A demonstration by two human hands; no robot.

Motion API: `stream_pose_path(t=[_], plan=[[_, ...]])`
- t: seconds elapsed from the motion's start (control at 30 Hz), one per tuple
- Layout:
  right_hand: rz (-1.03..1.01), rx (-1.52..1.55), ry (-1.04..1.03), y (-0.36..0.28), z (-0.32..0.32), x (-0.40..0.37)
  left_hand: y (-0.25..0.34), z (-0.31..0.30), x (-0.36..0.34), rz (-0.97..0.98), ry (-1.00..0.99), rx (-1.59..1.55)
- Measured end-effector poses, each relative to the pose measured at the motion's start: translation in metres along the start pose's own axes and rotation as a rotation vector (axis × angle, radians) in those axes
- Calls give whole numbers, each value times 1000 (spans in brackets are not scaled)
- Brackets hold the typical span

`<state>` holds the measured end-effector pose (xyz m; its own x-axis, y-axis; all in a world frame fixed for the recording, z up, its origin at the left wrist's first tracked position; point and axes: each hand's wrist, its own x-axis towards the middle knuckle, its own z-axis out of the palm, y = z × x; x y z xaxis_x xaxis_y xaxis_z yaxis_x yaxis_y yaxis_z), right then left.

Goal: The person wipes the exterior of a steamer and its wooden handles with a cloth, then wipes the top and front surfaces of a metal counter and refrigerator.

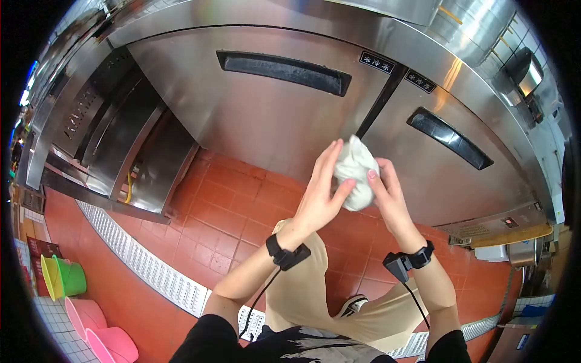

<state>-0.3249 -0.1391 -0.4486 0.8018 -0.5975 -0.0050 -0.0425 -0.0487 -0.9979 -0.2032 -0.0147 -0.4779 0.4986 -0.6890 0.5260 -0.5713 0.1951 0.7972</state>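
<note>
A bunched white cloth is held in the air between my two hands, in front of the steel cabinet doors. My left hand presses against its left side, fingers stretched upward and thumb across the front. On the right side, my right hand grips it with the thumb on its face and the fingers partly hidden behind. One corner of the cloth sticks up at the top. Black devices with cables are strapped to both wrists.
Steel cabinet doors with black handles stand ahead under a counter. A steel rack is at the left. Below lie red floor tiles and a perforated drain cover. Green and pink buckets stand lower left.
</note>
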Motion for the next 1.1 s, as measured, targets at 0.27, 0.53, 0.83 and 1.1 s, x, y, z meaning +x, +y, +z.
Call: stream_pose_path(t=[0.27, 0.53, 0.83, 1.1], plan=[[-1048, -1391, 189, -135, -19, -28, 7, -38, 16, -394, 582, -696], [-910, -1702, 675, -188, -166, 4, -13, -117, 119, 55, 820, 376], [-925, -1789, 700, -189, -168, 9, 35, -9, 98, 197, 541, 453], [-994, -1714, 692, -186, -166, 8, -23, -116, 90, 175, 674, 797]])
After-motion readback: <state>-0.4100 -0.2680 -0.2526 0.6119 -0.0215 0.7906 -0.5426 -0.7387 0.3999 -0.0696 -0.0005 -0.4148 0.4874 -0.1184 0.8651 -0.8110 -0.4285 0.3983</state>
